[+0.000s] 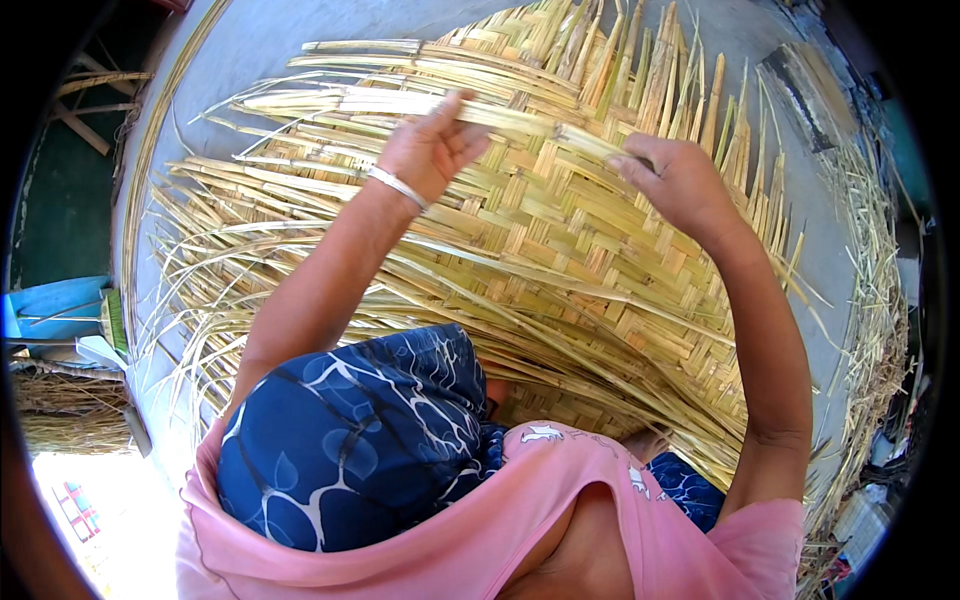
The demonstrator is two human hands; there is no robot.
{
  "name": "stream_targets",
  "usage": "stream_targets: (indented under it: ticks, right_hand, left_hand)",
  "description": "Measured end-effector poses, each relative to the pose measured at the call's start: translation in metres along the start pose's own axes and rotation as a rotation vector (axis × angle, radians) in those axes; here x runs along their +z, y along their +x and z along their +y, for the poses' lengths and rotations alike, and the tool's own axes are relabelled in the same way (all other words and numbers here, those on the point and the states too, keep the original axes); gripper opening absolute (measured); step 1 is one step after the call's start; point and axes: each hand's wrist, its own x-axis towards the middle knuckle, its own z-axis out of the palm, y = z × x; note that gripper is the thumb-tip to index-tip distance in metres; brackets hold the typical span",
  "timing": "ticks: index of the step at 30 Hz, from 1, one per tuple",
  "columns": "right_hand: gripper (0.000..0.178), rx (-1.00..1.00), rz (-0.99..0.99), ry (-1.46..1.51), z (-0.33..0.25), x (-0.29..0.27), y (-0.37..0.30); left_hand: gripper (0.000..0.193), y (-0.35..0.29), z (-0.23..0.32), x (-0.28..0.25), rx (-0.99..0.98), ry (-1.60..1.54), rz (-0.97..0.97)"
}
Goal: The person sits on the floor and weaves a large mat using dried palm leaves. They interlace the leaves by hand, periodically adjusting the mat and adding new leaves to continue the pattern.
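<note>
Where woven matting [575,220] ends, grey floor [812,190] shows, with straw [876,290] beyond.

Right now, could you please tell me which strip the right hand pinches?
The pale strip running from the right hand across to the left hand; other strips lie woven or fanned out.

Creamy yellow strip [515,120], green-gold mat [590,220] in stepped weave pattern, navy cloth [350,440] with white veining, pink top [560,470] with white prints, blue-grey floor [270,40].
</note>
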Motion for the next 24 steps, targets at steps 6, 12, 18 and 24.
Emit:
stream_targets:
  ticks: [6, 12, 18, 24]
  right_hand:
    - [0.031, 0.116, -0.111, 0.275, 0.009, 0.040, -0.009]
    - [0.033, 0.271, -0.290, 0.656, 0.011, 0.046, -0.019]
    - [0.034, 0.349, -0.258, 0.735, 0.019, 0.050, -0.020]
    - [0.032, 0.192, -0.184, 0.708, 0.005, 0.060, -0.021]
  left_hand:
    - [0.030, -0.005, -0.038, 0.024, -0.212, 0.160, 0.064]
    - [0.028, -0.009, -0.047, 0.020, -0.228, 0.249, 0.064]
    - [0.024, -0.010, -0.047, 0.031, -0.118, 0.300, 0.022]
    - [0.024, -0.016, -0.054, 0.043, -0.173, 0.357, -0.011]
